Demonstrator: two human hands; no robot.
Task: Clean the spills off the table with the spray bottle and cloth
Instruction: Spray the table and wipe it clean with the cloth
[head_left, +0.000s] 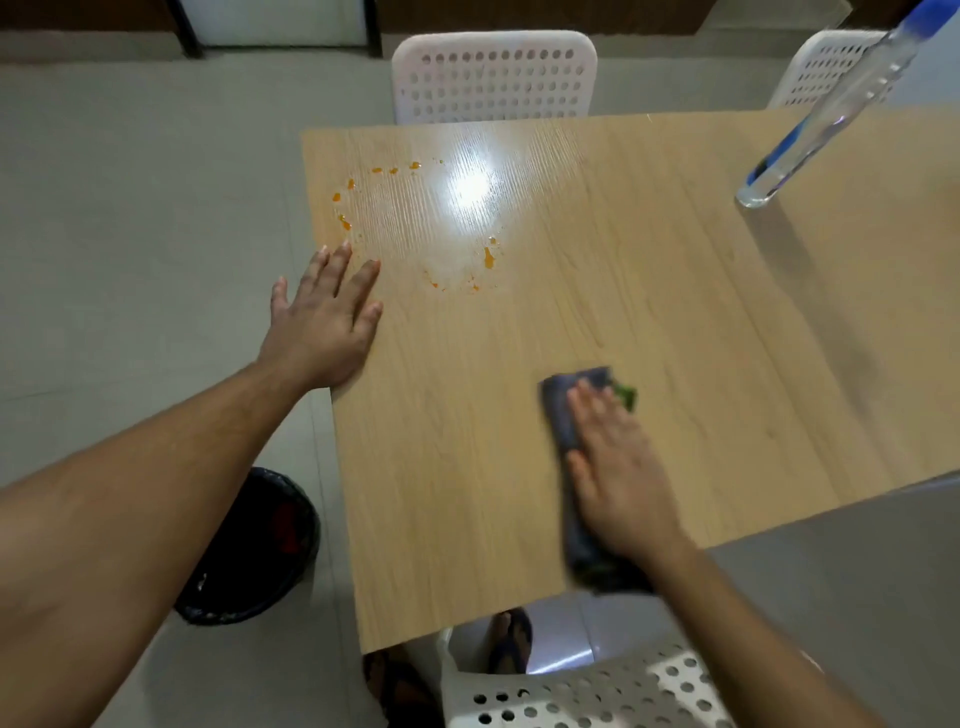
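Two hands on wooden table (519, 519). Left hand (322, 327) laid flat at the 9 o'clock edge, fingers straight and spread, grasping nothing, fingertips just short of the spill ring. Right hand (618, 478) pressed flat on dark cloth (563, 415) at about 5 o'clock from table centre, fingers extended, not curled round it; cloth folded long, near end overhanging the front edge, green patch showing past the fingertips; outline blurred. Orange spills (488, 257) scattered as droplets in a rough ring at 10 o'clock, around a wet glare patch. Clear spray bottle (826, 114) with blue top standing at 2 o'clock, well apart from both hands. White perforated chair (493, 78) at 12 o'clock behind the table. Dark bin (249, 551) on floor at 8 o'clock.
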